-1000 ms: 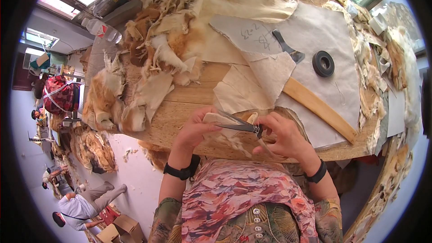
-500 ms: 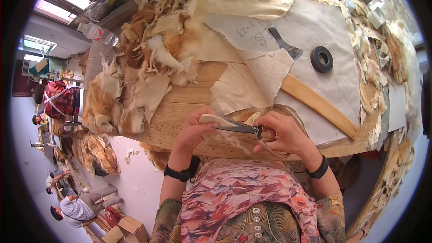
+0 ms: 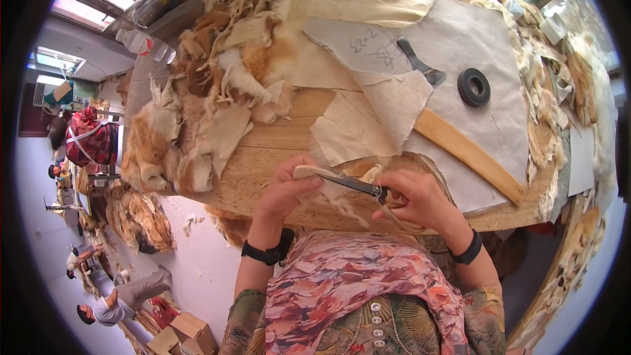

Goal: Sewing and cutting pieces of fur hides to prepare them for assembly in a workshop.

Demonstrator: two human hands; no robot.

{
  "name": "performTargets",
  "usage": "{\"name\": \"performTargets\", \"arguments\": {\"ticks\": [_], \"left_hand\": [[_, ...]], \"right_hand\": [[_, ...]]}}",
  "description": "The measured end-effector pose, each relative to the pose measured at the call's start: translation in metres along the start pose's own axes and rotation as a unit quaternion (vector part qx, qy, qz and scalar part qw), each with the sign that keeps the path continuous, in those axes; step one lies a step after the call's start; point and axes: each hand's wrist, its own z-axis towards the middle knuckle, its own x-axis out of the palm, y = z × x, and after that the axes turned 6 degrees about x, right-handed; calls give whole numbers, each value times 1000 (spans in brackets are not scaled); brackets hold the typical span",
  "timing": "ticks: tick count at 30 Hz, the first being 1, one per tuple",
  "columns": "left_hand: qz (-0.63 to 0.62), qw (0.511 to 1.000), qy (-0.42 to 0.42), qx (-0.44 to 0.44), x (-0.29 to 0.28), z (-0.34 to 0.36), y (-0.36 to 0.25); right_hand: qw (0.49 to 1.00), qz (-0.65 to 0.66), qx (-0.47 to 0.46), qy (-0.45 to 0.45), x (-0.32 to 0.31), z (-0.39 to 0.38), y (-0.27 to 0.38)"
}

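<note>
My left hand pinches a small strip of pale hide between thumb and fingers, just over the near edge of the table. My right hand is closed round the handles of a pair of scissors. Their dark blades point left and lie along the strip, close to my left fingertips. Ragged hide with orange-tan fur hangs beneath the blades, partly hidden by them and by my right hand. Beyond my hands lies a cut piece of cream hide.
On the wooden table are a grey-white pattern sheet, a black tape roll, a dark metal blade tool and a wooden ruler. Fur scraps pile up at left, beside a plastic bottle. People sit far left.
The scissors have tilted, their tips now higher on the strip and the blades sloping down toward my right hand. My left hand stays nearly in place. The whole view has shifted slightly.
</note>
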Motion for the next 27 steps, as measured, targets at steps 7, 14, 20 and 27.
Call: {"name": "performTargets", "arguments": {"ticks": [7, 14, 20, 27], "left_hand": [[-13, 1000, 0, -4, 1, 0, 1], [51, 995, 34, -73, 2, -1, 7], [22, 998, 25, -46, 12, -4, 12], [-1, 998, 21, -59, 9, -6, 13]], "right_hand": [[998, -36, -31, -39, 6, -7, 3], [993, -98, -33, -48, -1, -3, 17], [996, -83, -14, -29, 5, -2, 15], [997, -77, -9, -6, 7, -12, 15]]}}
